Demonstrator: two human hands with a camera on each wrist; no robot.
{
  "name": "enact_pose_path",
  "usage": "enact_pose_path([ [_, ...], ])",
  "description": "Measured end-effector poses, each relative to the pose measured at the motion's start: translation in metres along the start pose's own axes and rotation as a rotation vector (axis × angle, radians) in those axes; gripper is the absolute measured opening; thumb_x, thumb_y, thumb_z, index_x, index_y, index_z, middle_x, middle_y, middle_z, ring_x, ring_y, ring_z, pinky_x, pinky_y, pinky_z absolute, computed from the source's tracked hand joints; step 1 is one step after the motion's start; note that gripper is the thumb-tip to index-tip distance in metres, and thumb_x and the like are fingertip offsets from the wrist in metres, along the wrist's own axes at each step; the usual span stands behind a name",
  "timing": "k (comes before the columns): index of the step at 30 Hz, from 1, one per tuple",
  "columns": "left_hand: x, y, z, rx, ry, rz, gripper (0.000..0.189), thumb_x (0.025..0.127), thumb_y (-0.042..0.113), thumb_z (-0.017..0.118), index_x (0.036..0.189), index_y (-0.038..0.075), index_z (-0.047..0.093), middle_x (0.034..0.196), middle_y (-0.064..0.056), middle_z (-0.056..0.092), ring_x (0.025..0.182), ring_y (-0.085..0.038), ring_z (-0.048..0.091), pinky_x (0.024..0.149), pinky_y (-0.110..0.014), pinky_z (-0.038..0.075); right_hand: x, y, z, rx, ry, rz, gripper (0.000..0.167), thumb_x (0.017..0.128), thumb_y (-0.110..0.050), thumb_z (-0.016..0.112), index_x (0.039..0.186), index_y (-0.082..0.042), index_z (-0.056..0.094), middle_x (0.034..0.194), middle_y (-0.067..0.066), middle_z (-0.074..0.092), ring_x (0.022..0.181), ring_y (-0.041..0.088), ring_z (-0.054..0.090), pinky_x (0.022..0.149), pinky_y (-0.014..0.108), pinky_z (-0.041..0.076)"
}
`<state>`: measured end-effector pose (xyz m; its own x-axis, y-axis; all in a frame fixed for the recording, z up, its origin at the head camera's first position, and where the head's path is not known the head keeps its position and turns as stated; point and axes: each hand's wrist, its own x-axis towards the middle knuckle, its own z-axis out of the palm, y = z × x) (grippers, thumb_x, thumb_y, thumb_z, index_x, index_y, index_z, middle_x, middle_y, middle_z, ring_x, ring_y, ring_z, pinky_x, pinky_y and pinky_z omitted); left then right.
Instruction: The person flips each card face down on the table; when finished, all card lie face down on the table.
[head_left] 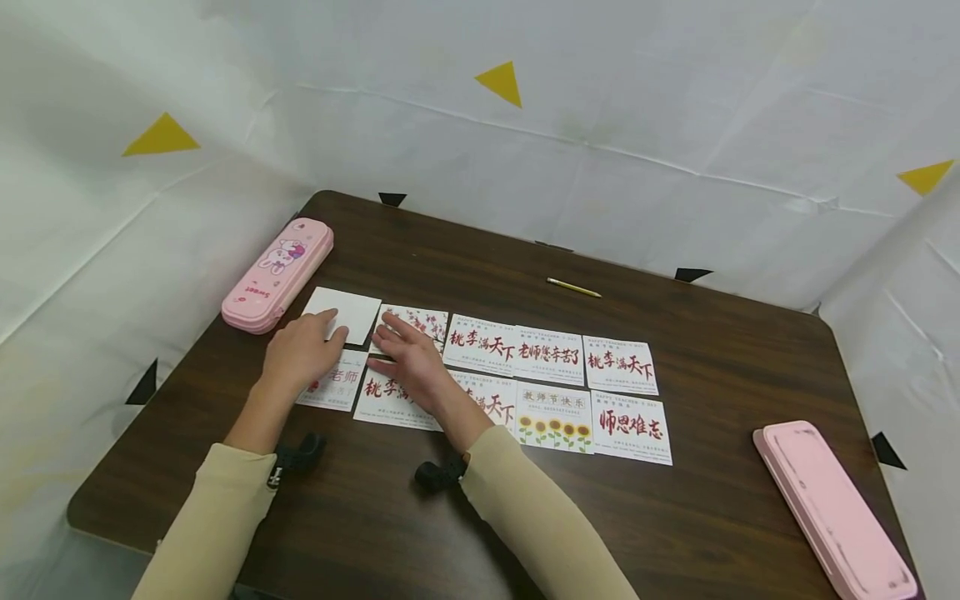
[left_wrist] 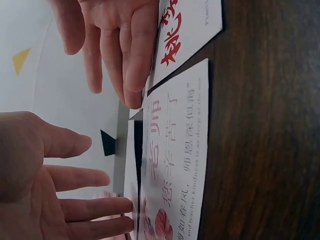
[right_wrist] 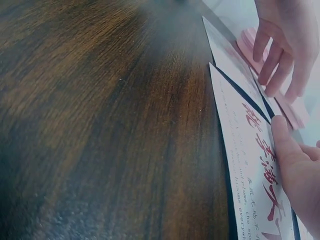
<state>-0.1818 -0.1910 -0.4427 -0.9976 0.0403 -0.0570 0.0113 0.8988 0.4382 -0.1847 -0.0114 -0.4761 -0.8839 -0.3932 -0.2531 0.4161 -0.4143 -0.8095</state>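
Two rows of greeting cards lie side by side on the dark wooden table. My left hand (head_left: 303,350), fingers extended, rests at the blank white card (head_left: 354,317) at the back left. Beneath that wrist is a card with pink lettering (left_wrist: 172,135). My right hand (head_left: 416,362) reaches over the card with red blossom branches (head_left: 420,317), fingers fairly straight, beside the blank card. Below its palm lies a card with red brush lettering (right_wrist: 255,165), partly covered. Neither hand grips anything. Whether the right fingertips touch the cards I cannot tell.
More cards with red lettering (head_left: 550,354) and one sunflower card (head_left: 555,417) continue rightward. A yellow pencil (head_left: 573,287) lies behind them. One pink pencil case (head_left: 277,275) sits at the back left, another pink case (head_left: 836,508) at the front right. White sheeting (head_left: 600,100) surrounds the table.
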Motion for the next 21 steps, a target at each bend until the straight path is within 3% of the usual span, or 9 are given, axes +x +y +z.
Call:
enact_pose_path([
  [7, -0.002, 0.003, -0.002, -0.026, 0.062, 0.019, 0.050, 0.100, 0.028, 0.050, 0.139, -0.002, 0.052, 0.134, -0.030, 0.052, 0.121, -0.050, 0.049, 0.098, -0.063, 0.038, -0.004, -0.003, -0.003, 0.033, 0.024, -0.017, 0.052, 0.101, 0.002, 0.047, 0.151, -0.001, 0.034, 0.153, 0.021, 0.035, 0.138, 0.030, 0.039, 0.103, 0.046, 0.044],
  [11, -0.004, 0.014, -0.002, -0.124, 0.096, 0.051, 0.045, 0.100, 0.027, 0.050, 0.137, 0.003, 0.056, 0.130, -0.025, 0.058, 0.119, -0.046, 0.054, 0.096, -0.061, 0.041, -0.012, -0.015, -0.013, -0.016, 0.160, -0.083, 0.046, 0.098, 0.002, 0.052, 0.144, 0.001, 0.045, 0.143, 0.021, 0.049, 0.127, 0.030, 0.053, 0.093, 0.040, 0.052],
  [16, -0.002, 0.028, 0.000, -0.293, -0.017, 0.084, 0.044, 0.101, 0.028, 0.048, 0.137, 0.005, 0.057, 0.121, -0.020, 0.065, 0.112, -0.038, 0.060, 0.093, -0.056, 0.045, -0.025, -0.032, -0.031, -0.221, 0.385, -0.114, 0.035, 0.099, -0.003, 0.055, 0.133, 0.001, 0.057, 0.126, 0.017, 0.064, 0.110, 0.027, 0.065, 0.079, 0.033, 0.058],
  [21, 0.004, 0.032, 0.005, -0.338, -0.120, 0.064, 0.045, 0.101, 0.027, 0.047, 0.139, 0.004, 0.054, 0.124, -0.022, 0.063, 0.114, -0.039, 0.059, 0.092, -0.055, 0.045, -0.034, -0.040, -0.045, -0.349, 0.422, -0.061, 0.034, 0.099, -0.006, 0.055, 0.132, 0.000, 0.059, 0.121, 0.016, 0.067, 0.106, 0.028, 0.067, 0.079, 0.035, 0.058],
])
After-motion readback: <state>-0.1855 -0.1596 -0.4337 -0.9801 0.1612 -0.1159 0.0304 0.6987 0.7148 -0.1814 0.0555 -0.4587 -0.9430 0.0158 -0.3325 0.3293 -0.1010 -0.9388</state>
